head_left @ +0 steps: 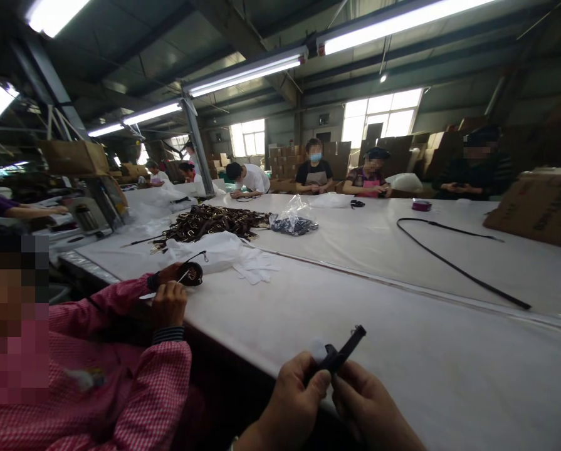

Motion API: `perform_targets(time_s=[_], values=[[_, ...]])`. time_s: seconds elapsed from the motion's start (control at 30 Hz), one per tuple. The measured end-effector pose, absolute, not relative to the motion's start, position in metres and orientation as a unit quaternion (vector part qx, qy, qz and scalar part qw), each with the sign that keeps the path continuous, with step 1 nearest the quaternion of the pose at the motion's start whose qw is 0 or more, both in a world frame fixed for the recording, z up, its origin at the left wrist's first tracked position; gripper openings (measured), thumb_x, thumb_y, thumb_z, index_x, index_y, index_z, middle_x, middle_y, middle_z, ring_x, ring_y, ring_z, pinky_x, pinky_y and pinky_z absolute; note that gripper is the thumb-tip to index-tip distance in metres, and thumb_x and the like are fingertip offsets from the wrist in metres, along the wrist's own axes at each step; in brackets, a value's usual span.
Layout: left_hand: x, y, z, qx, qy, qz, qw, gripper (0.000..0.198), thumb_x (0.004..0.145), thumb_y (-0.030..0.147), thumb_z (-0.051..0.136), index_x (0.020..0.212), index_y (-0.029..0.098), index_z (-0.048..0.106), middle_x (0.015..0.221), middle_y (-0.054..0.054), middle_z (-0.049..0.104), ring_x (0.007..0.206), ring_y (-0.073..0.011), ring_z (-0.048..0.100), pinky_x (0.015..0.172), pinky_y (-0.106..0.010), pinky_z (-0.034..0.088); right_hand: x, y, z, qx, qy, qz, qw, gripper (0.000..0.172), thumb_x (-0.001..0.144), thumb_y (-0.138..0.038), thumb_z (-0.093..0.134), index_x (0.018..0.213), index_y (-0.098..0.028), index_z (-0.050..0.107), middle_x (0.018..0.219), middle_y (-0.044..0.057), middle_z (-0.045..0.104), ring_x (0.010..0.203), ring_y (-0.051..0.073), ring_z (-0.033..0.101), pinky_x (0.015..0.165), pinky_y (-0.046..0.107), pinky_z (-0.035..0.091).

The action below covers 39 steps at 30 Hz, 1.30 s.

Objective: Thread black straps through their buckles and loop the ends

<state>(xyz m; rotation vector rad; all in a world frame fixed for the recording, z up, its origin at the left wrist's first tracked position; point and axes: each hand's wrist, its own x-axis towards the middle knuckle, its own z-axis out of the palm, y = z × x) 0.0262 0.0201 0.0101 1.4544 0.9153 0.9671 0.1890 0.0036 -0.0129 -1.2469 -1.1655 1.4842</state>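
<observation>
A black strap (350, 349) with a small metal piece at its far end is gripped in my left hand (292, 394), thumb pressed on top. Part of the strap looks folded or looped near the fingers. Something small and white (316, 349) shows just behind that fold; its kind is unclear. My right hand (367, 401) is closed at the strap's underside, its fingertips partly hidden. Both hands are close together above the near edge of the white table (402, 351).
At left, a co-worker's hands (170, 300) hold a coiled dark strap (190, 274). Beyond lie a heap of dark straps with metal hooks (209, 222), a clear plastic bag (294, 219), white sheets (219, 250), one long black strap (454, 263) and a cardboard box (538, 210). Several people work across the table.
</observation>
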Motion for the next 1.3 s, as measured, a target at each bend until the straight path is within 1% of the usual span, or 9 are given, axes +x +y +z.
perform_targets(time_s=[0.17,0.3,0.4,0.53,0.63,0.73,0.87,1.17,1.3], values=[[0.02,0.023,0.011,0.61,0.439,0.388,0.533,0.021,0.089,0.033,0.058,0.081,0.014,0.061,0.071,0.001,0.054,0.068,-0.0131,0.046,0.064,-0.026,0.039,0.211,-0.014,-0.007,-0.493,-0.522,0.546,0.432,0.043,0.086,-0.06,0.062,0.101,-0.02,0.065,0.063,-0.002,0.063,0.043,0.009,0.048,0.042,0.02,0.037],[0.021,0.023,0.015,0.633,0.431,0.382,0.518,0.017,0.088,0.029,0.057,0.083,0.015,0.064,0.074,0.0,0.058,0.071,-0.0142,0.051,0.067,-0.026,0.042,0.225,-0.02,0.021,-0.408,-0.581,0.587,0.389,0.03,0.092,-0.046,0.059,0.109,-0.025,0.072,0.098,0.007,0.075,0.077,0.021,0.07,0.071,0.031,0.055],[0.021,0.02,0.013,0.666,0.45,0.372,0.464,0.013,0.086,0.026,0.059,0.085,0.015,0.066,0.08,-0.004,0.063,0.079,-0.0184,0.057,0.075,-0.03,0.046,0.229,-0.016,0.033,-0.404,-0.649,0.514,0.389,0.024,0.092,-0.036,0.06,0.11,-0.03,0.074,0.097,0.005,0.077,0.086,0.023,0.072,0.082,0.032,0.054],[0.019,0.019,0.002,0.74,0.427,0.385,0.348,0.007,0.082,0.021,0.063,0.083,0.015,0.065,0.087,-0.009,0.064,0.088,-0.0232,0.059,0.082,-0.035,0.049,0.225,-0.009,0.031,-0.429,-0.676,0.425,0.422,0.016,0.089,-0.035,0.064,0.091,-0.028,0.078,0.089,0.004,0.072,0.084,0.02,0.068,0.079,0.029,0.052],[0.019,0.02,-0.003,0.789,0.353,0.403,0.299,0.005,0.083,0.02,0.062,0.084,0.015,0.064,0.083,-0.009,0.064,0.093,-0.0249,0.059,0.091,-0.039,0.049,0.215,-0.008,0.025,-0.453,-0.654,0.437,0.419,0.028,0.091,-0.041,0.059,0.077,-0.023,0.075,0.081,0.003,0.067,0.075,0.018,0.062,0.072,0.028,0.05],[0.019,0.021,0.001,0.811,0.317,0.397,0.289,0.005,0.085,0.018,0.061,0.084,0.016,0.065,0.082,-0.009,0.065,0.094,-0.0244,0.061,0.098,-0.043,0.046,0.205,-0.006,0.016,-0.52,-0.572,0.483,0.412,0.027,0.085,-0.043,0.062,0.093,-0.019,0.072,0.062,-0.003,0.056,0.056,0.013,0.052,0.056,0.026,0.044],[0.018,0.022,0.005,0.829,0.29,0.382,0.288,0.01,0.085,0.013,0.058,0.091,0.015,0.066,0.085,-0.009,0.068,0.093,-0.0232,0.063,0.101,-0.043,0.044,0.199,-0.001,0.006,-0.557,-0.505,0.52,0.405,0.057,0.078,-0.042,0.063,0.125,-0.01,0.058,0.056,-0.008,0.047,0.045,0.01,0.039,0.043,0.024,0.032],[0.018,0.022,0.011,0.845,0.268,0.368,0.282,0.017,0.082,0.01,0.056,0.096,0.014,0.065,0.084,-0.01,0.067,0.088,-0.0226,0.062,0.1,-0.044,0.044,0.198,0.005,0.021,-0.545,-0.425,0.598,0.406,0.048,0.063,-0.037,0.067,0.104,-0.014,0.063,0.046,-0.012,0.048,0.035,0.005,0.03,0.039,0.022,0.021],[0.018,0.022,0.013,0.846,0.267,0.365,0.283,0.016,0.081,0.009,0.056,0.094,0.015,0.065,0.085,-0.01,0.067,0.089,-0.0227,0.062,0.1,-0.044,0.044,0.2,0.006,0.014,-0.522,-0.415,0.617,0.419,0.04,0.063,-0.038,0.069,0.096,-0.017,0.061,0.044,-0.013,0.045,0.036,0.006,0.032,0.04,0.022,0.023]])
